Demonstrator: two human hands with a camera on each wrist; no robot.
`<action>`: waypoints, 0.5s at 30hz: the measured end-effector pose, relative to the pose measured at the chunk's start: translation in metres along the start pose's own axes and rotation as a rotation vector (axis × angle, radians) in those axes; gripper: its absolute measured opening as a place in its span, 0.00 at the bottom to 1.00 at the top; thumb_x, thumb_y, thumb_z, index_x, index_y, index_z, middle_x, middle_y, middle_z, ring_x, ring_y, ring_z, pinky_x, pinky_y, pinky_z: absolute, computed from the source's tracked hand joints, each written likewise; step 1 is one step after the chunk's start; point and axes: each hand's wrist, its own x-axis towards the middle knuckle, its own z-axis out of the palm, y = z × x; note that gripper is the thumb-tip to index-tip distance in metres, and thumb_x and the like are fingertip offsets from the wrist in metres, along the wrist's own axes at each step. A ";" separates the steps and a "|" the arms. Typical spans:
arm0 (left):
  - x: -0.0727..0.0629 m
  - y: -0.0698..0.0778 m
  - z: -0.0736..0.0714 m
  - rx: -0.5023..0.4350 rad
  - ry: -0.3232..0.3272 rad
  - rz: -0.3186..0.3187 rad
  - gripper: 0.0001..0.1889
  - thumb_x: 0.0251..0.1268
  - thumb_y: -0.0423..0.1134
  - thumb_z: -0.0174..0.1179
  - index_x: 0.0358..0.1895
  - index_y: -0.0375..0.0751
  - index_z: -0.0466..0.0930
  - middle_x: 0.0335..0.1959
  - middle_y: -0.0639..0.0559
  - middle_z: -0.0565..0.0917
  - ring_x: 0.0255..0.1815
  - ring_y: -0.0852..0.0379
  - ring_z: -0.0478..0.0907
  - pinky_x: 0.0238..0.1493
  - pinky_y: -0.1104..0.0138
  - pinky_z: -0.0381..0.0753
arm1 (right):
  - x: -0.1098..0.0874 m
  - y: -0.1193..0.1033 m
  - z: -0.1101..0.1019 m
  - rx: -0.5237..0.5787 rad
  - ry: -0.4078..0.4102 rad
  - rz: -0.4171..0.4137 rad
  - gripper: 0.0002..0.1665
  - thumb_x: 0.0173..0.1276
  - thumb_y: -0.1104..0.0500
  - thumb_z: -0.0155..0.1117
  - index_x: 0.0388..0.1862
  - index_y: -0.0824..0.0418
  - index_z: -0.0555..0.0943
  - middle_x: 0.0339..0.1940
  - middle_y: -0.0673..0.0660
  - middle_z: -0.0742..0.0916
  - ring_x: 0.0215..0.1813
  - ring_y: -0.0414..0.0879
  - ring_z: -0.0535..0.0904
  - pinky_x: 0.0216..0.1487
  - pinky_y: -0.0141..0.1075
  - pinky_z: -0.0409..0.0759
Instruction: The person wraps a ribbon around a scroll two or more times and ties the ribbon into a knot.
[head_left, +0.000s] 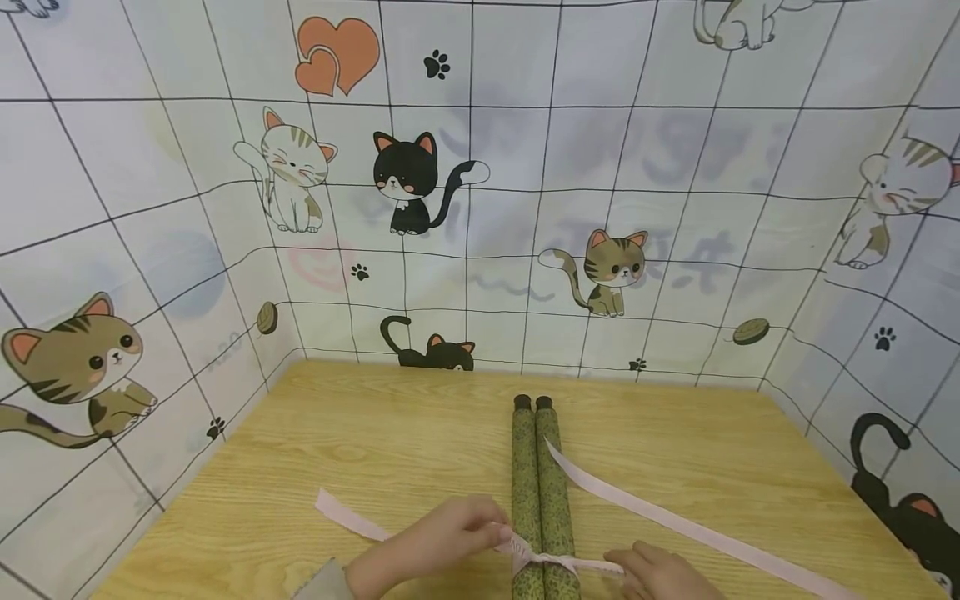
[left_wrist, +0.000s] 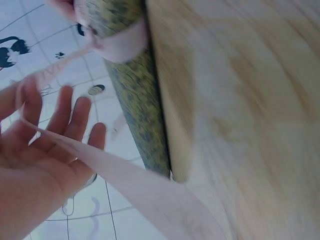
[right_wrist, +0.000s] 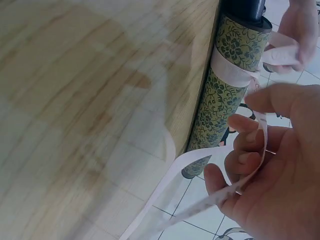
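Note:
Two long rolls, like scrolls, lie side by side on the table: a left one (head_left: pixel 526 467) and a right one (head_left: pixel 552 492). Both have green floral covering and black end knobs. A pale pink ribbon (head_left: pixel 542 559) wraps around them and crosses on top. Left of the rolls, my left hand (head_left: pixel 442 537) pinches one ribbon length between thumb and fingertips; its tail (left_wrist: pixel 125 175) trails past the palm in the left wrist view. On the opposite side, my right hand (head_left: pixel 663 575) pinches the other length. The right wrist view shows that ribbon (right_wrist: pixel 262 137) running across the curled fingers.
The wood-grain table (head_left: pixel 420 433) extends around the rolls. Loose ribbon tails lie to the left (head_left: pixel 348 517) and right (head_left: pixel 690 527). A white cloth (head_left: pixel 495 150) with a grid and cartoon cats rises behind the table and along both sides.

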 end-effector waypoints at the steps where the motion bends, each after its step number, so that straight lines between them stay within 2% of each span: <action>1: 0.001 0.001 0.000 -0.074 0.012 0.001 0.14 0.70 0.45 0.51 0.34 0.40 0.80 0.43 0.54 0.81 0.43 0.64 0.76 0.41 0.70 0.76 | -0.001 0.002 0.000 -0.021 0.016 -0.030 0.16 0.63 0.64 0.62 0.49 0.70 0.76 0.25 0.38 0.68 0.22 0.26 0.56 0.19 0.24 0.62; 4: 0.005 0.007 0.000 -0.257 0.011 -0.006 0.18 0.72 0.48 0.48 0.34 0.34 0.77 0.52 0.49 0.79 0.54 0.58 0.74 0.51 0.63 0.74 | -0.004 0.007 0.000 -0.061 0.064 -0.095 0.20 0.61 0.58 0.66 0.48 0.69 0.77 0.25 0.37 0.66 0.23 0.24 0.53 0.20 0.21 0.59; 7: 0.010 0.013 0.000 -0.393 -0.016 0.013 0.24 0.72 0.51 0.46 0.35 0.28 0.74 0.53 0.51 0.79 0.58 0.57 0.71 0.58 0.58 0.69 | -0.009 0.011 -0.003 -0.098 0.118 -0.115 0.18 0.61 0.59 0.66 0.47 0.67 0.77 0.24 0.35 0.62 0.23 0.24 0.48 0.19 0.19 0.55; 12: 0.014 0.021 0.005 -0.558 -0.056 0.077 0.26 0.72 0.48 0.46 0.40 0.20 0.71 0.48 0.51 0.81 0.57 0.53 0.73 0.61 0.59 0.65 | -0.023 0.017 -0.014 -0.182 0.205 -0.126 0.17 0.55 0.65 0.68 0.45 0.64 0.78 0.25 0.33 0.64 0.23 0.23 0.50 0.19 0.18 0.54; 15: 0.013 0.024 0.009 -0.601 -0.051 0.080 0.22 0.71 0.46 0.48 0.42 0.22 0.73 0.44 0.53 0.81 0.54 0.54 0.74 0.59 0.62 0.68 | -0.035 0.020 -0.026 -0.210 0.219 -0.076 0.20 0.51 0.67 0.69 0.45 0.62 0.78 0.27 0.32 0.68 0.24 0.23 0.55 0.20 0.19 0.55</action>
